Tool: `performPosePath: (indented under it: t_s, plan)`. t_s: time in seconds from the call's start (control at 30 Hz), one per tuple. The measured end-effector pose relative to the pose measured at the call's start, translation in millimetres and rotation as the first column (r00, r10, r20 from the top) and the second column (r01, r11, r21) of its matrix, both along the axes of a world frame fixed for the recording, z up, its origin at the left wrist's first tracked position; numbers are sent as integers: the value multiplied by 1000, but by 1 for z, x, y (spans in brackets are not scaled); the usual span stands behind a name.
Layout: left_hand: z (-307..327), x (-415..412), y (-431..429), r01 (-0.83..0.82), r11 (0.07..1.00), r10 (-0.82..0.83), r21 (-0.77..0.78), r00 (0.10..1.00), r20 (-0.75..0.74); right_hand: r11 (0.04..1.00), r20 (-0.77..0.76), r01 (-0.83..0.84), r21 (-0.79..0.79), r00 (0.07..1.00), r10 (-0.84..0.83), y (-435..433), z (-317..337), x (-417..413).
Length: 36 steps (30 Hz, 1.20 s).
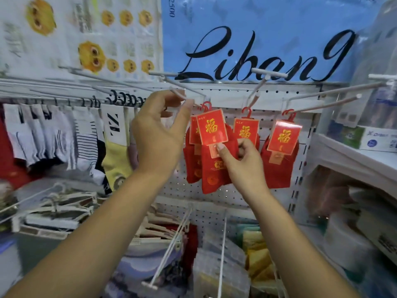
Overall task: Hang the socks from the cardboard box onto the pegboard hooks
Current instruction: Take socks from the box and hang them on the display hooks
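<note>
Red socks (212,179) pinched by right grip (242,162) hang beside other red pairs (279,168); left grip (159,134) pinches the white hook (179,94).

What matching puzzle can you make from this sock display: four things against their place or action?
1. left hand
2. right hand
3. pale yellow sock
4. blue banner with black script

A. above the white pegboard
B. pinching a red carded sock pack
C. hanging left of both hands
D. holding the tip of a white metal hook

Pairs: 1-D, 2-B, 3-C, 4-A
</note>
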State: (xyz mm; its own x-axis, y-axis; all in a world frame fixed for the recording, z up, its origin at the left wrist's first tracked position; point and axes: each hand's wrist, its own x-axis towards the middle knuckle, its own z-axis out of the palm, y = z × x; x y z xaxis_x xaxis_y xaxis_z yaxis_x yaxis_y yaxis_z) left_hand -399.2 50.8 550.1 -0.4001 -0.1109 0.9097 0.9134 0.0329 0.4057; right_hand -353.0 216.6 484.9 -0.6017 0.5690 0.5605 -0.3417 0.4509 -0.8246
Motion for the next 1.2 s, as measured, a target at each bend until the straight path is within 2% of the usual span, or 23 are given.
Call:
performPosePath:
  t_s: [0.27, 0.47, 0.53, 0.67, 0.8, 0.9, 1.03, 1.13, 1.2]
  plan:
    - [7, -11, -13, 63, 994, -64, -95, 998, -13, 996, 77, -88, 7, 993, 87, -3, -2, -23]
    - [7, -8, -16, 65, 990, -67, -122, 998, -7, 995, 115, -95, 24, 989, 92, -2, -10, -19]
    - [8, -7, -17, 82, 987, -82, -138, 997, 10, 994, 175, -96, 54, 981, 85, -2, -13, -14]
    - [10, -4, -25, 142, 971, -128, -190, 988, 83, 994, 259, -10, 109, 966, -19, -7, -20, 4]
    - [-7, 5, -35, 211, 938, -163, -275, 969, 187, 985, 227, 133, 107, 962, -154, -22, -24, 39]
    - [-31, 12, -44, 240, 918, -186, -316, 964, 192, 966, 195, 228, 124, 949, -249, -39, -36, 75]
    - [-73, 40, -60, 383, 834, -283, -396, 914, 290, 956, 181, 285, 76, 939, -294, -72, -76, 139]
    - [-114, 70, -71, 459, 717, -347, -525, 888, 302, 920, 205, 392, 16, 899, -387, -103, -120, 190]
    - [-141, 91, -76, 515, 623, -406, -589, 856, 320, 867, 244, 494, 59, 835, -493, -125, -151, 224]
